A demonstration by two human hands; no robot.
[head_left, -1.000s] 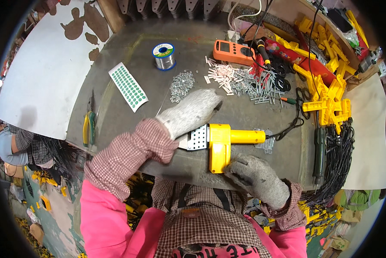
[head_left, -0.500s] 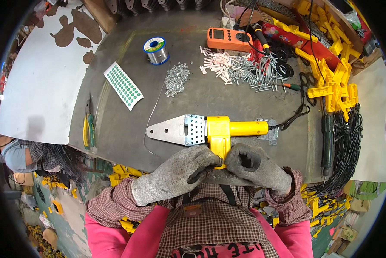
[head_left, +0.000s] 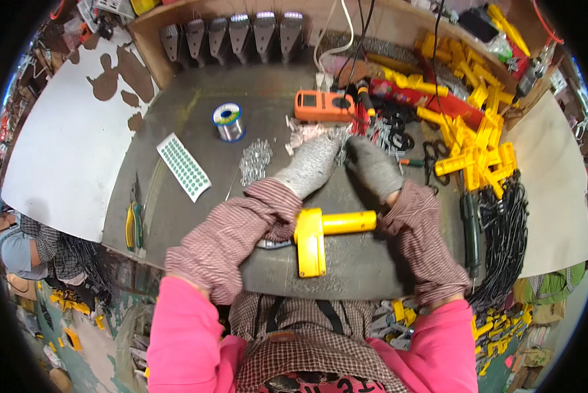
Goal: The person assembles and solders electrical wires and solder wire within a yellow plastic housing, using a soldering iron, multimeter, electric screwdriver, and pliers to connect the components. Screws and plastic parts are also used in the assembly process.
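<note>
Both my gloved hands, left hand [head_left: 310, 165] and right hand [head_left: 371, 167], reach into the pile of small white parts [head_left: 320, 133] far across the counter [head_left: 189, 111]. I can't tell whether either grip has closed on anything. The yellow tool [head_left: 320, 232] lies untouched near me, so fitting seems not yet begun.

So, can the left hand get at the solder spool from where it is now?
Probably yes. The left hand rests by the small parts, and the bench between it and the solder spool holds only a pile of screws, lying low.

Grey gloves [head_left: 310, 167]; checked maroon sleeves [head_left: 232, 232]; yellow tool [head_left: 320, 232]; orange meter [head_left: 323, 106]; green-dotted white sheet [head_left: 184, 166], frame left.
</note>
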